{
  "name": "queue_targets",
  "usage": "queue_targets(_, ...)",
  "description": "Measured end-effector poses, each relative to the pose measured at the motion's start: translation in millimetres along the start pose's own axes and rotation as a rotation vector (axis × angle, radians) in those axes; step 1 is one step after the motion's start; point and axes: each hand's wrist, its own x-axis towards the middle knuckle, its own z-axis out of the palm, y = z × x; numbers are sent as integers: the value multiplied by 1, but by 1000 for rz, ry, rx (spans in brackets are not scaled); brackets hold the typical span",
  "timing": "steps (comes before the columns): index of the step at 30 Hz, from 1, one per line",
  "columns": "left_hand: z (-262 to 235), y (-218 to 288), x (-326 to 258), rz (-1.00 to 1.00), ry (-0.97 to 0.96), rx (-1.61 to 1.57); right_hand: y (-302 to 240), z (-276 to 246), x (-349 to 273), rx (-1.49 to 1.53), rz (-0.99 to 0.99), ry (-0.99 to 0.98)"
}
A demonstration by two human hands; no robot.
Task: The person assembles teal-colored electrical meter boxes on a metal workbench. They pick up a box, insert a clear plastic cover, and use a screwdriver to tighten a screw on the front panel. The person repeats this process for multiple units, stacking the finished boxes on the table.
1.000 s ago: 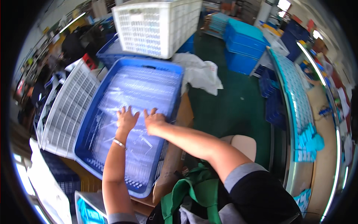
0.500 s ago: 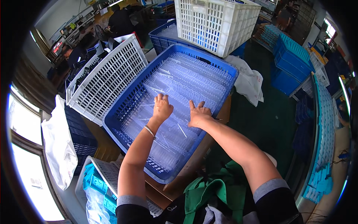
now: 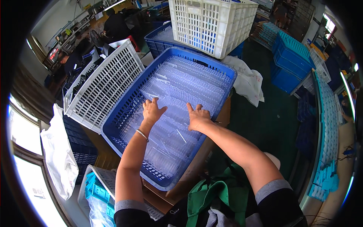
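A blue plastic basket [image 3: 109, 126] in front of me holds rows of thin clear plastic pieces [image 3: 196, 77] standing on edge, with several loose ones lying across them. My left hand [image 3: 151, 113] is over the basket's middle, at the near end of a row, its thumb stretched away from its fingers. Nothing shows in its grasp. To its right, my right hand [image 3: 199, 118] rests on or just above the pieces, its fingers spread. Whether its fingertips press on the pieces is hard to tell.
A tilted white crate [image 3: 102, 81] with dark parts leans at the left. Beyond the basket stands a tall white crate [image 3: 200, 26]. A white sack [image 3: 245, 79] lies at the right. Blue bins [image 3: 289, 66] stand farther right. Near left, a crate [image 3: 102, 174] holds turquoise parts.
My left hand has turned, its thumb now sticking out to the right. My right hand has stayed in nearly the same place over the rows. The whole view has shifted slightly.
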Motion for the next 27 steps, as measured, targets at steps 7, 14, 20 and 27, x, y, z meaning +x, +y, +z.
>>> queue_targets(7,9,-16,7,83,-124,-186,-4,-8,0,37,12,-70)
queue_targets(14,-29,-10,10,132,-428,-267,0,-16,1,91,18,-126)
queue_targets(20,-56,14,16,98,-745,-238,12,-20,1,134,45,-155)
queue_targets(27,-26,8,27,379,-617,26,1,-16,9,53,81,-168)
